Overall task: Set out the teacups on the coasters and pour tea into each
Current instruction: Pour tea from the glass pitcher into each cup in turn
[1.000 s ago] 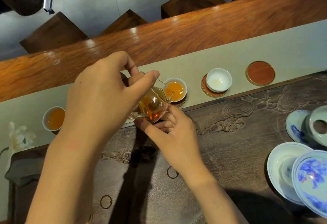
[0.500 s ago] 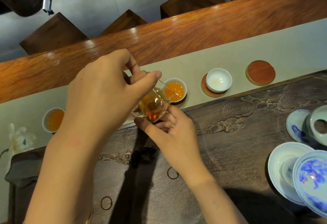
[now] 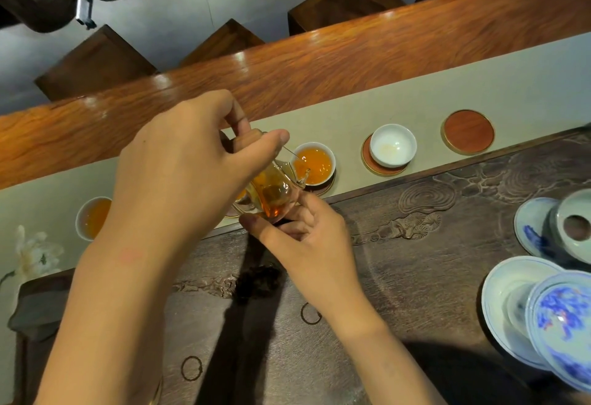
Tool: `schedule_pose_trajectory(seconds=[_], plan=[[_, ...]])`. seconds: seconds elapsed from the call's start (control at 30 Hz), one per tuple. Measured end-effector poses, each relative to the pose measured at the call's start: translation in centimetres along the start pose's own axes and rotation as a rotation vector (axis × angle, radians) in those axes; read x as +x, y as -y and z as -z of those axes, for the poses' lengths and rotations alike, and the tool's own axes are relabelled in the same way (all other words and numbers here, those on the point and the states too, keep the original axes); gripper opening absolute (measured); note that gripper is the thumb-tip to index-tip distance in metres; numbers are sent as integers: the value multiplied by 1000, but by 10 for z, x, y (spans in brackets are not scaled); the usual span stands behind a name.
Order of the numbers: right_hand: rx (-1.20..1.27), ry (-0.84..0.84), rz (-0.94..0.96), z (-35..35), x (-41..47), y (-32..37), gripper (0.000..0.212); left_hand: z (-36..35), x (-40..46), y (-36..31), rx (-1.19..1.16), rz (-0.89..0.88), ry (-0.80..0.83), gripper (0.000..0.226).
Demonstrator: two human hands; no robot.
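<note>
Glass pitcher [image 3: 271, 193] of amber tea at frame centre, pinched at its top by my left hand [image 3: 185, 161], its base cradled on my right hand's [image 3: 307, 238] fingers, spout over the filled teacup [image 3: 315, 164].

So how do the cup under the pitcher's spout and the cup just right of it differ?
The cup under the spout holds amber tea nearly to its rim; the right-hand cup is almost empty, showing its white inside. The glass pitcher partly covers the first; nothing covers the second. Both are small white cups sitting on round coasters.
</note>
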State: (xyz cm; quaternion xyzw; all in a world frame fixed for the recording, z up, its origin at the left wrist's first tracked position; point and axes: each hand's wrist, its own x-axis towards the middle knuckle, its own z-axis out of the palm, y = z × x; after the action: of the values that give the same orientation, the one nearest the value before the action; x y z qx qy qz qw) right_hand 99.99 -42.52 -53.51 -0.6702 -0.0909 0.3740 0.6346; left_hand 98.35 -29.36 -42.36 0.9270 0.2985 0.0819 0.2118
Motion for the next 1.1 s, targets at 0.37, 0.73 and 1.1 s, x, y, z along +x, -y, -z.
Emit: schedule_pose_trajectory(seconds=[0.37, 0.73, 1.1], plan=[[-208, -18, 78, 11, -3, 9, 68, 5, -13, 18, -322, 120, 88, 44], [-576, 52, 149, 36, -10, 43, 95, 6, -51, 26, -767, 254, 213, 12], [-783, 127, 375, 72, -66, 107, 96, 50, -119, -31, -947, 275, 69, 14]])
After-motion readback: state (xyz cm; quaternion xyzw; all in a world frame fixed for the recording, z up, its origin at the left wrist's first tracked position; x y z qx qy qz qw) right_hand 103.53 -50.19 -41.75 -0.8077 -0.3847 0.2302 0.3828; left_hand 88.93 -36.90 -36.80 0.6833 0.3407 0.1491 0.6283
